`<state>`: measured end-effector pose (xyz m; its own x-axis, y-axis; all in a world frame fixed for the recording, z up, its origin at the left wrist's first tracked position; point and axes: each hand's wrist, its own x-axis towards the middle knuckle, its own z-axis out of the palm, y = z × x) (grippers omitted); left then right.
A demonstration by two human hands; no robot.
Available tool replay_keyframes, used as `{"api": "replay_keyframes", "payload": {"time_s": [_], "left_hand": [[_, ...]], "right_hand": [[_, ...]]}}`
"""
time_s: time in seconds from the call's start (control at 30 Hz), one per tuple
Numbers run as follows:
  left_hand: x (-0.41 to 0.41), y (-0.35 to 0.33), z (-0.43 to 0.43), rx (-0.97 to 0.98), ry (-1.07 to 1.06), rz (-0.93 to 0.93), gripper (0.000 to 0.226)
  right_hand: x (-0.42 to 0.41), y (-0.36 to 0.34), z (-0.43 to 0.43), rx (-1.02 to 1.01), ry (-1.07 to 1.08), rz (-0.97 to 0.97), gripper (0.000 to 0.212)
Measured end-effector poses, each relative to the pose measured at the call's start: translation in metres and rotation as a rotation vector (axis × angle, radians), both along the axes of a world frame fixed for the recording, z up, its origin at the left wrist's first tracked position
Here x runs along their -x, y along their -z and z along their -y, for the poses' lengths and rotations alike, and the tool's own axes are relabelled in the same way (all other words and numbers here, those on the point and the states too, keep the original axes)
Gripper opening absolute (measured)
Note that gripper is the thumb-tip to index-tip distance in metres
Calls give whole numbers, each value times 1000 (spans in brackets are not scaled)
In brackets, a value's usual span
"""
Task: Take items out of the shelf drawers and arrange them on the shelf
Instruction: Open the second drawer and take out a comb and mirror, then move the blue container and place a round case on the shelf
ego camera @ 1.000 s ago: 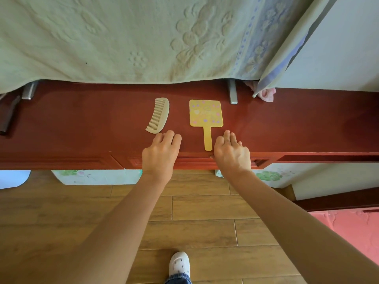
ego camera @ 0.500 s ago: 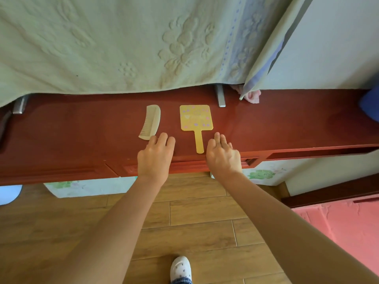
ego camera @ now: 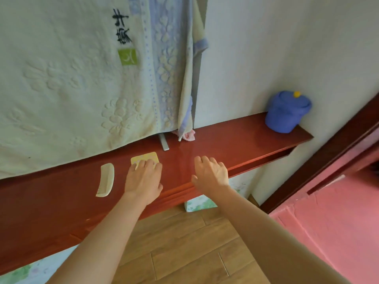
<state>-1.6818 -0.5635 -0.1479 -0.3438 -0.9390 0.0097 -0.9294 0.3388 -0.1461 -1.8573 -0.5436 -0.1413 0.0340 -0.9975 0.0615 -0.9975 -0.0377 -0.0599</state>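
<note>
A cream comb (ego camera: 105, 179) lies on the red wooden shelf (ego camera: 246, 138). To its right lies a yellow hand mirror (ego camera: 144, 157); only its top shows. My left hand (ego camera: 143, 180) lies flat over the mirror's lower part and handle, fingers straight. My right hand (ego camera: 211, 174) hovers or rests over the shelf's front edge to the right, fingers relaxed and holding nothing. The drawer fronts (ego camera: 180, 196) under the shelf top are closed.
A pale green towel (ego camera: 71, 78) hangs over the shelf's back. A blue lidded pot (ego camera: 287, 111) stands at the shelf's right end by the wall. A pink cloth (ego camera: 188, 136) and a metal bracket (ego camera: 164, 142) sit under the towel. Wooden floor and a pink mat (ego camera: 328, 222) below.
The view has swung right and up. Both hands left the drawer edge: my left hand now covers the mirror's handle, my right hand has moved right along the shelf.
</note>
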Motion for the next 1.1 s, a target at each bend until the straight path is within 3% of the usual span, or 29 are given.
{"api": "replay_keyframes", "payload": {"time_s": [0.5,0.8,1.1], "left_hand": [[205,-91,-48,109,586,-161,43],[321,-103,-126,47,823,-139,53],[387,-101,-167,23,960,-123,60]], "right_hand": [[184,-88,-134,154,521,-13,39],[265,-96,-258,119,864,14,52],[306,-96,-326,92,1046,14,61]]}}
